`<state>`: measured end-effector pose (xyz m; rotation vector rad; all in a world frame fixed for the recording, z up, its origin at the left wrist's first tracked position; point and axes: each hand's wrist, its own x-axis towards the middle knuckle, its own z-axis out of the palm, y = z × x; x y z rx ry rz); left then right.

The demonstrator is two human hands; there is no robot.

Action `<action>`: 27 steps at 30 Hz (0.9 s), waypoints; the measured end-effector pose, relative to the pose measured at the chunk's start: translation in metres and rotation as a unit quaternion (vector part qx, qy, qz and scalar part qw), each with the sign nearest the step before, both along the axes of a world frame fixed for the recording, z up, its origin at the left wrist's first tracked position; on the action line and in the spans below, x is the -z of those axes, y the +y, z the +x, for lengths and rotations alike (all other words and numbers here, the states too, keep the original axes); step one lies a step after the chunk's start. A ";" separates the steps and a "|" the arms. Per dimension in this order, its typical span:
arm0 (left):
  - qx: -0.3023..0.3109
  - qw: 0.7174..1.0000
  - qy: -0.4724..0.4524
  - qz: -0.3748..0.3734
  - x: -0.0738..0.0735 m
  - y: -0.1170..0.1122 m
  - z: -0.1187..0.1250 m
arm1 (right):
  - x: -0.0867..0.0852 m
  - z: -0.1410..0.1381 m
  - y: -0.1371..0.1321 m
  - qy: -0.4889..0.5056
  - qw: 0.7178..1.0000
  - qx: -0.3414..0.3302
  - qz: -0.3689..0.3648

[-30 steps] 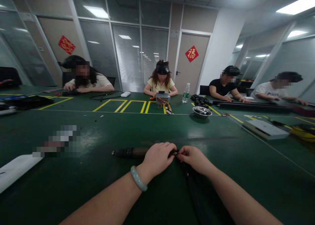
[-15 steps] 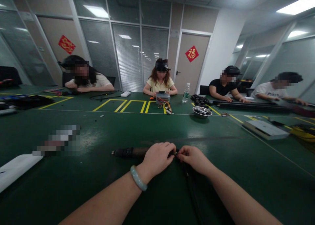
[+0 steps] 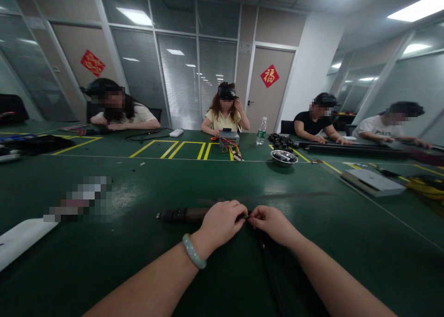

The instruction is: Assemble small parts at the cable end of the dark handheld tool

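My left hand (image 3: 222, 223), with a pale green bangle on its wrist, is closed around the right end of a dark rod-shaped object (image 3: 182, 214) that lies across the green table (image 3: 145, 252). My right hand (image 3: 272, 222) meets it fingertip to fingertip, pinching a small dark part at the rod's end. A dark strap or cable (image 3: 268, 266) runs from that spot toward me between my forearms. What exactly the fingertips pinch is too small to make out.
A white sheet (image 3: 19, 240) lies at the left edge. Far across stand a metal bowl (image 3: 284, 157), a water bottle (image 3: 262, 131), a grey box with coloured wires (image 3: 229, 139) and a flat grey device (image 3: 373, 182). Several seated people work along the far side.
My hands stay in the same place on the rod. The person opposite in the yellow shirt has raised a hand to the head.
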<state>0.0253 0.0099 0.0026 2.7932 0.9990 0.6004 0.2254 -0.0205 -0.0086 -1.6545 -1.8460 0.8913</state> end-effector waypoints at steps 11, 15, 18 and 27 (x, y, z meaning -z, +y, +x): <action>-0.004 1.000 -0.002 -0.005 -0.001 0.000 -0.001 | 0.004 0.001 0.001 0.000 1.000 0.003 0.006; -0.007 1.000 0.004 -0.004 -0.002 -0.001 0.000 | 0.004 0.001 0.000 -0.011 1.000 0.004 0.013; -0.008 1.000 0.009 -0.006 -0.003 -0.002 0.000 | 0.004 0.000 0.000 -0.021 1.000 0.010 0.016; -0.008 1.000 0.002 -0.002 -0.001 -0.001 0.001 | 0.010 0.001 0.002 -0.019 1.000 0.007 0.018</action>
